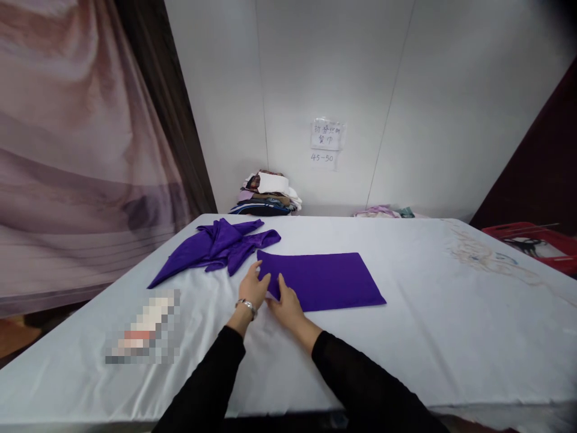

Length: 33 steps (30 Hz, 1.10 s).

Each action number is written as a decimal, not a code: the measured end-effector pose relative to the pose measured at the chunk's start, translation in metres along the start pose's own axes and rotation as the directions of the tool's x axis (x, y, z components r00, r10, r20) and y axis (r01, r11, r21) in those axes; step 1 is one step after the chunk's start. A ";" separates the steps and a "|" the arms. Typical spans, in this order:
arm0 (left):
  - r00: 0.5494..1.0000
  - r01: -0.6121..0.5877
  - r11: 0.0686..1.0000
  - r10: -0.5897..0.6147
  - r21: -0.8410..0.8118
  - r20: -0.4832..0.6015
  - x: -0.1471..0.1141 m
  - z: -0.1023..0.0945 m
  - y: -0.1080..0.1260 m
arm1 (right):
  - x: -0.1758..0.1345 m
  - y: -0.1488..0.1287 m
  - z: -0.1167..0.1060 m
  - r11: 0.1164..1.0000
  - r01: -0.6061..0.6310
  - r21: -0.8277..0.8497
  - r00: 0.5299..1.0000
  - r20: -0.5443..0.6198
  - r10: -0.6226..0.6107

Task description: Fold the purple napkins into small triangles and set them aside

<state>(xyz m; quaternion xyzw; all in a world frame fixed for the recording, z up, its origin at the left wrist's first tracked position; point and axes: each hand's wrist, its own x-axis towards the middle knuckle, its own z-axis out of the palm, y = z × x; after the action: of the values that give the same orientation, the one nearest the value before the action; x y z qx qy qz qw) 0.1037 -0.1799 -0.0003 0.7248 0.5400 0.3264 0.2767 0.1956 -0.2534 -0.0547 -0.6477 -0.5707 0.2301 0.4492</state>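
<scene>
The wall sign (323,159) reads "45-50" below Chinese characters; the red basket (562,262) holds something dark. Your left fingers (264,281) and right fingers (282,284) pinch the folded purple cloth (333,279) by its left end, on the counter (428,349).

We note cloth 1 (336,279) on the table (419,355), our left hand (252,287) and right hand (286,305) at its left end, cloth 2 (214,240) to its left, fabric pile (268,197) at the far edge, notice (325,139) on the wall (333,66) behind, basket (559,263) at right.
</scene>
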 end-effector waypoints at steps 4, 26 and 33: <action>0.959 -0.284 0.955 0.282 0.080 0.037 -0.010 0.030 0.059 | 0.020 0.013 -0.016 0.818 -0.045 0.574 0.952 -0.225 0.210; 0.672 -0.700 0.713 0.637 0.044 0.377 -0.071 0.118 0.018 | -0.035 0.108 -0.185 0.356 -0.126 0.926 0.712 -0.165 0.682; 0.657 -0.719 0.692 0.643 0.071 0.394 -0.068 0.127 0.016 | -0.050 0.118 -0.220 0.534 -0.256 0.806 0.671 -0.250 0.698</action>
<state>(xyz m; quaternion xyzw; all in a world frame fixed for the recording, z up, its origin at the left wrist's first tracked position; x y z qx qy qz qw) 0.1972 -0.2555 -0.0803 0.9449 0.2036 0.2150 0.1397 0.4246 -0.3645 -0.0567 -0.5926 -0.0685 0.3559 0.7193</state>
